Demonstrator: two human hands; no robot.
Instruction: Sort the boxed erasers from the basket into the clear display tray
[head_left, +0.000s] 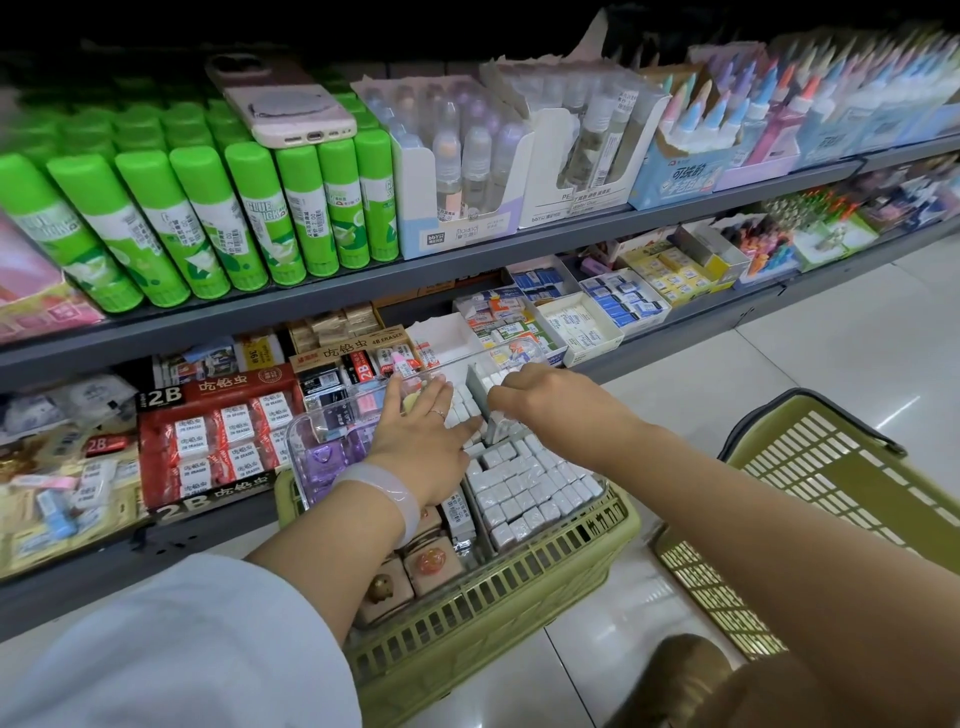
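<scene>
A clear display tray (297, 435) lies across the top of a green basket (467, 597), in front of the lower shelf. Rows of small white boxed erasers (530, 486) fill its right part, and purple items (324, 460) lie in its left part. My left hand (421, 441) lies flat with straight fingers over the tray's middle, its fingertips touching the white erasers. To its right, my right hand (545, 402) has curled fingers that pinch an upright grey divider (475, 387) standing among the erasers. More boxed goods (431, 564) lie in the basket under the tray.
A second green basket (831, 493) stands on the tiled floor at the right. The lower shelf holds red 2B eraser boxes (218, 441) and other eraser cartons. The upper shelf carries green glue sticks (208, 218) with a phone (280, 104) lying on top.
</scene>
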